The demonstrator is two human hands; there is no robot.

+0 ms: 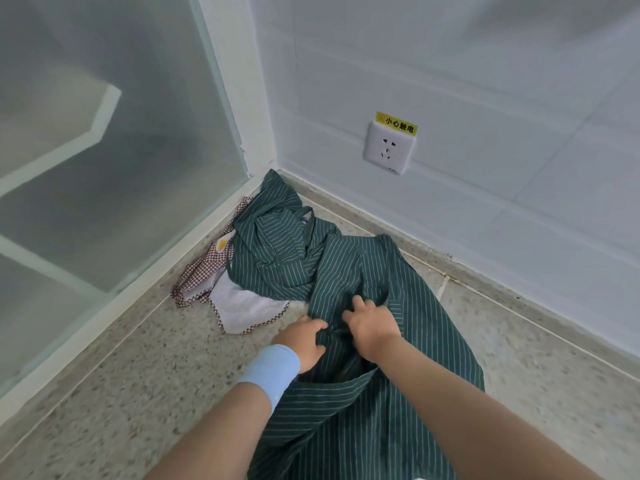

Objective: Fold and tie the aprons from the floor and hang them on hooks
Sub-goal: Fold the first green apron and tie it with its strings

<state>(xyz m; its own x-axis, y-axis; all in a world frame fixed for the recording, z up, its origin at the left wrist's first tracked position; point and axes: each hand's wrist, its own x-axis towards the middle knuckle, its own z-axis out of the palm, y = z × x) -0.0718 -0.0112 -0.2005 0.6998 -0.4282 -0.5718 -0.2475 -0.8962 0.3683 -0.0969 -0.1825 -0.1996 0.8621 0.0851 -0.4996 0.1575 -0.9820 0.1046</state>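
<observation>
While both hands are working at the lower centre of the frame, the left hand (304, 341), wearing a pale blue wristband (270, 372), is curling its fingers round a fold of the green striped apron (346, 427), and the right hand (372, 327), just beside it, is bunching the same cloth with its fingers curled in and pinching a gather. The apron is lying spread on the speckled floor (138, 375), running from the middle down to the bottom edge. What could be going wrong from here, I judge, is that lifting this apron is going to drag along the crumpled green striped heap (277, 251) above it, since the two are overlapping, and a strap buried in the folds could be tangling and spoiling the tie. Counting: two hands, one wristband, what is looking like two green striped pieces (though I cannot tell for sure that they are separate), one brown checked apron (201, 271) at centre left, one wall socket (389, 147) with one yellow label (396, 123) at upper right, and no hooks showing
</observation>
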